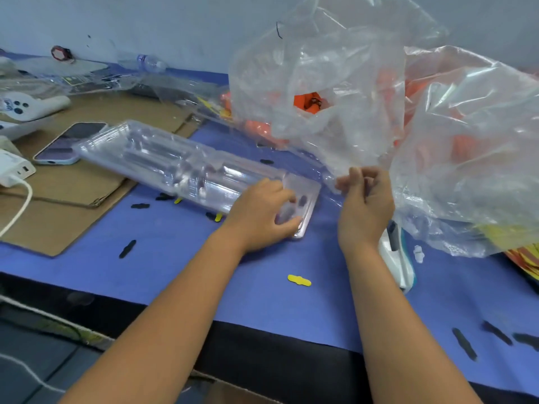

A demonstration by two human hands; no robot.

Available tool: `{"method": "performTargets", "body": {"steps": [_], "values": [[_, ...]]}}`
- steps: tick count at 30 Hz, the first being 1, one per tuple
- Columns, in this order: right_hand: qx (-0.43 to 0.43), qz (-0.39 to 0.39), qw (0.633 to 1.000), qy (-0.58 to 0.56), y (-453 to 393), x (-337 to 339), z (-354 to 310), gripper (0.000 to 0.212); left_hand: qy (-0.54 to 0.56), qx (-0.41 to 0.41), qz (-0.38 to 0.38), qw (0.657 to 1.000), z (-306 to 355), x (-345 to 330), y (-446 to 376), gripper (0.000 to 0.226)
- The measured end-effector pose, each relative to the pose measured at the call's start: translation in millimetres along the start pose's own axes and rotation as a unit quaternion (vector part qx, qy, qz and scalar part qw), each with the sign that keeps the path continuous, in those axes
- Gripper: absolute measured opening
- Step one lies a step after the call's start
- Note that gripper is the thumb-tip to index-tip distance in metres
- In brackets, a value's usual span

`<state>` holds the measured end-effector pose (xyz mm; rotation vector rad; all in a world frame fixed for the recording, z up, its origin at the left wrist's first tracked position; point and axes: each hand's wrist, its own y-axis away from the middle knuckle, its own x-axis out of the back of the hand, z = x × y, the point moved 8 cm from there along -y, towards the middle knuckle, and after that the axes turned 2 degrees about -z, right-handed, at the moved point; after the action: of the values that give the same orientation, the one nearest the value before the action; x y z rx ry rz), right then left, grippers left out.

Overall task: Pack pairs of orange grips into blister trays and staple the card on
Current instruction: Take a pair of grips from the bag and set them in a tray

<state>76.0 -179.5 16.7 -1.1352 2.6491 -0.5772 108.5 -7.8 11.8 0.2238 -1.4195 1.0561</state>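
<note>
Head view: my left hand [262,212] holds the near end of the tray [186,167]; its long axis runs away to the left. Behind the tray's right end, grips [307,103] sit in the bag [364,112], whose edge my right hand [364,196] pinches, nearer them.

Left hand [262,212] grips the clear plastic blister tray [186,167]; right hand [364,199] pinches the crinkled transparent plastic bag [335,91].

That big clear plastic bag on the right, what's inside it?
Through the clear plastic bag you can see orange grips, brightest at one gap. The crinkled film blurs the rest into orange patches, so their number and whatever lies deeper are hidden.
</note>
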Motion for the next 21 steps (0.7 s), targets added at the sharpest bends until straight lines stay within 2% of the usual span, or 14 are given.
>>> {"method": "performTargets", "body": {"steps": [2,4,9,12,16,19,21], "values": [[-0.007,0.027,1.0,-0.013,-8,12,-1,0.023,-0.01,0.021,-0.067,0.997,-12,-13,1,0.058],[-0.029,0.056,0.998,-0.016,-15,27,1,0.022,-0.065,0.004,-0.086,0.994,-14,-17,0,0.068],[-0.079,0.102,0.991,-0.028,-26,59,6,0.022,-0.009,-0.021,-0.151,0.988,-25,-27,-19,0.048],[-0.117,0.107,0.986,-0.047,-32,73,10,0.02,-0.126,0.033,-0.182,0.975,-39,-32,-37,0.039],[-0.165,0.052,0.985,0.009,-36,74,23,0.009,-0.264,0.145,-0.259,0.918,-24,-44,-32,0.053],[-0.183,0.001,0.981,0.067,-40,69,31,0.013,-0.253,0.152,-0.349,0.889,19,-52,-12,0.067],[-0.188,-0.026,0.977,0.101,-43,64,34,0.017,-0.206,0.149,-0.412,0.875,51,-49,3,0.061]]}}
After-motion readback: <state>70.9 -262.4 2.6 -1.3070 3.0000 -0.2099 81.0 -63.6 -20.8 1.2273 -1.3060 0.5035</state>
